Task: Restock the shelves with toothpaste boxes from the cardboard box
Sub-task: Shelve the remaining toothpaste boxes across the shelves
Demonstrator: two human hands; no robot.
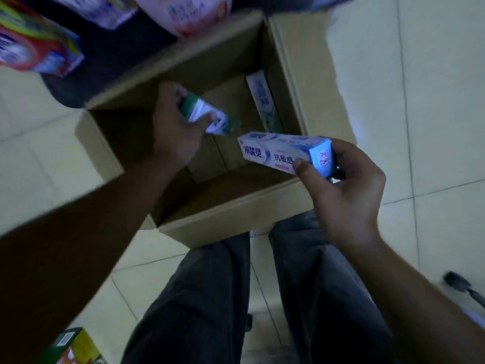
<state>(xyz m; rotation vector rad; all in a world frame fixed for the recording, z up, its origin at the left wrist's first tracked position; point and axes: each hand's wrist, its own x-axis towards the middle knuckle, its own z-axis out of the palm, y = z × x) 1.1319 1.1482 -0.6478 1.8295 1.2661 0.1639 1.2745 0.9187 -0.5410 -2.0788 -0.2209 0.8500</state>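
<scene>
Tiled floor, open cardboard box [236, 206] underfoot, 2 cartons already in hand.
Left hand [175, 127] grips a green-white carton [207, 116]; right hand [346, 185] grips a blue-white carton [283, 151]. Beyond both, 1 remaining carton [262, 101] lies lengthwise against the wall, roughly midway between them.

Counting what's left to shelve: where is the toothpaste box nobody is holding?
In the head view, the loose toothpaste box lies inside the open cardboard box, along its right inner wall, beyond the blue-and-white box in the right hand.
</scene>
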